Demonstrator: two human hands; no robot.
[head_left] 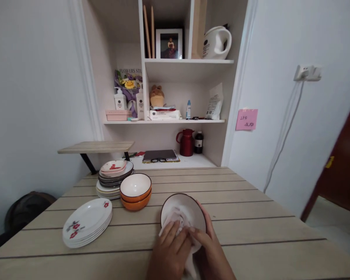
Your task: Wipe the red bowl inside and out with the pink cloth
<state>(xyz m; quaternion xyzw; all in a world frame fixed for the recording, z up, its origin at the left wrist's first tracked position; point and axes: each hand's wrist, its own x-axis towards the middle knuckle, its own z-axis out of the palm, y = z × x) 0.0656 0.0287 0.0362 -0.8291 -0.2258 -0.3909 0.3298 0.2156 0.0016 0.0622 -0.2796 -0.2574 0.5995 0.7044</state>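
A white bowl with a dark rim (196, 208) is tilted toward me above the table's front part. My right hand (214, 247) grips it from the right, fingers behind the outside wall and thumb over the near inside. My left hand (172, 247) is inside the bowl, fingers pressed together on a crumpled whitish cloth (175, 215). Part of the cloth hangs down between my hands. To the left stand two stacked orange bowls with white insides (136, 186).
A stack of white oval plates with red flowers (90, 217) lies at the left. Behind it are stacked dark-rimmed plates (116, 181) topped by small pink-edged dishes (113, 167). A raised wooden shelf (96, 146), a red jug (186, 142) and a laptop (160, 154) are at the back.
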